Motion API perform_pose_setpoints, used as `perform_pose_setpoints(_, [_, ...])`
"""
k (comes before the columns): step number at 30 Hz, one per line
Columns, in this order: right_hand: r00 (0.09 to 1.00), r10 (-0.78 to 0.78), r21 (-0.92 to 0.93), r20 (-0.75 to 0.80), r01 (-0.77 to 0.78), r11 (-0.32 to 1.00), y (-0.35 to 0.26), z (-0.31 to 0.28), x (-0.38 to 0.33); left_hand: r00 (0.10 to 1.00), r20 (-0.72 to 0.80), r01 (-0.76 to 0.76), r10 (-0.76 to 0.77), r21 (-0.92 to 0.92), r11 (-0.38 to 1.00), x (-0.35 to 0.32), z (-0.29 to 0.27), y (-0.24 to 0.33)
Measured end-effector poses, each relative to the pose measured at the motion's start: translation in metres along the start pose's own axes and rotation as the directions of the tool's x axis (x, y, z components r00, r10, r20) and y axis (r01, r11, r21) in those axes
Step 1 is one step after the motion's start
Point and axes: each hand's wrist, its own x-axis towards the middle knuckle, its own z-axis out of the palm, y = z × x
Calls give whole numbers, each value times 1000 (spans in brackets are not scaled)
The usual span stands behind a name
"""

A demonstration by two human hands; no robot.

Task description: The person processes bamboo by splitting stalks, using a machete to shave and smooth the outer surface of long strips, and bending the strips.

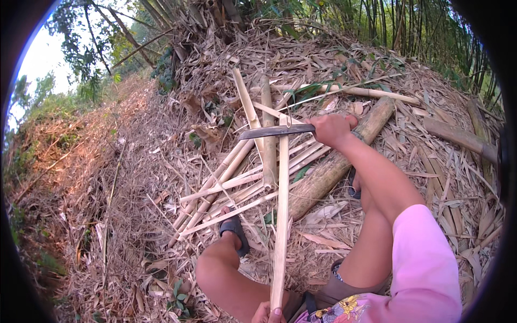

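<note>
A long pale bamboo strip (281,215) runs away from my body, its near end gripped by my left hand (267,313) at the lower edge. My right hand (335,129) is closed round the handle of a machete (274,131), most of the handle hidden by the fingers. The dark blade lies crosswise over the strip near its far end, pointing left. Whether the blade is cutting into the strip, I cannot tell. Beyond and left of it, several split bamboo pieces (223,183) lie heaped, along with a short bamboo pole (267,140) lying lengthwise.
A thick log (339,161) slants across the ground just right of the strip. Another bamboo pole (460,139) lies at the far right, and a long thin one (366,92) farther back. Dry leaves cover the slope. My sandaled foot (233,231) stands beside the heap.
</note>
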Motion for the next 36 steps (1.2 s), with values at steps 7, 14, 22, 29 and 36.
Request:
perform_pose_setpoints(7, [932, 301, -59, 200, -295, 954, 39, 7, 2, 999, -31, -28, 32, 110, 994, -19, -5, -2])
perform_pose_setpoints(14, [859, 463, 81, 217, -488, 869, 33, -25, -6, 995, -88, 39, -42, -42, 998, -2, -8, -11])
perform_pose_setpoints(22, [968, 147, 376, 201, -215, 901, -64, -62, -18, 973, 136, -167, 187, -148, 975, 114, -30, 92])
perform_pose_setpoints(29, [975, -222, 412, 14, 197, 889, -114, -65, -54, 959, 143, -184, 244, -341, 922, 148, -18, 118])
perform_pose_setpoints(36, [870, -463, 296, -170, 493, 818, -165, -60, -74, 969, 33, -247, 247, 14, 969, 144, 10, 103])
